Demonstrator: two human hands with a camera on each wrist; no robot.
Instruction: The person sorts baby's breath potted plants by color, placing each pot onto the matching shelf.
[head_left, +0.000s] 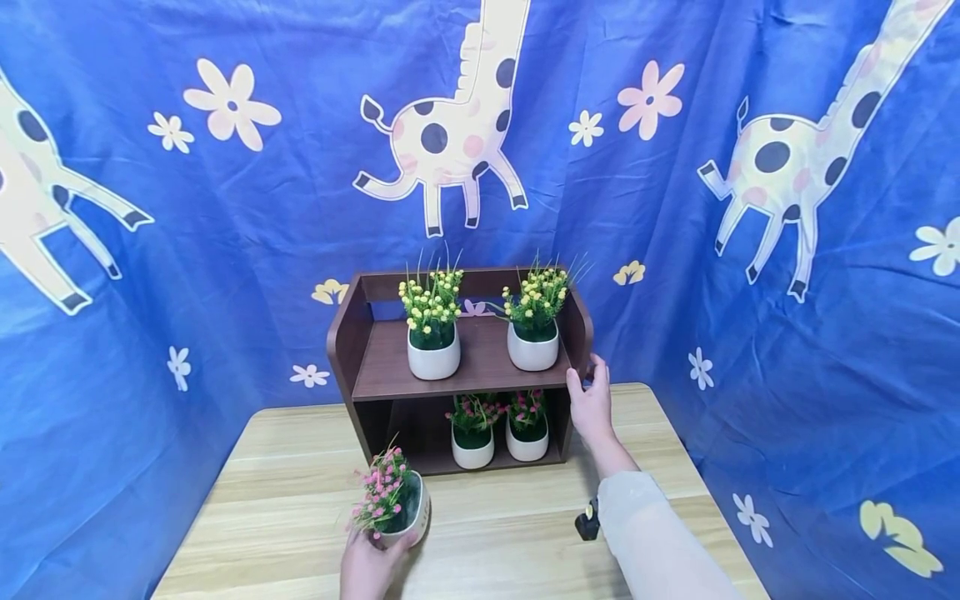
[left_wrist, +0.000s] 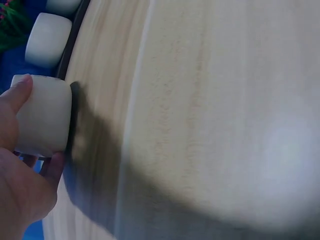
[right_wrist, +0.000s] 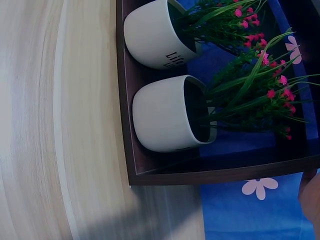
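Note:
My left hand [head_left: 369,567] grips a white pot [head_left: 420,517] of pink flowers [head_left: 384,487] in front of the shelf's lower left. In the left wrist view, thumb and fingers span that white pot [left_wrist: 45,115] close to the tabletop; whether it touches cannot be told. At the right side of the dark brown two-tier shelf [head_left: 397,358], my right hand [head_left: 592,404] holds the side panel, thumb at the front edge and fingers on the outer face. The right wrist view shows only a bit of this hand [right_wrist: 311,205] at the panel [right_wrist: 240,172].
Two white pots with yellow flowers, a left one [head_left: 433,358] and a right one [head_left: 533,348], stand on the upper tier. Below, two pink-flowered pots [head_left: 472,450] [right_wrist: 162,112] stand toward the right. A small black object [head_left: 587,523] shows beside my right sleeve. Blue curtains [head_left: 247,333] surround the wooden table [head_left: 502,533].

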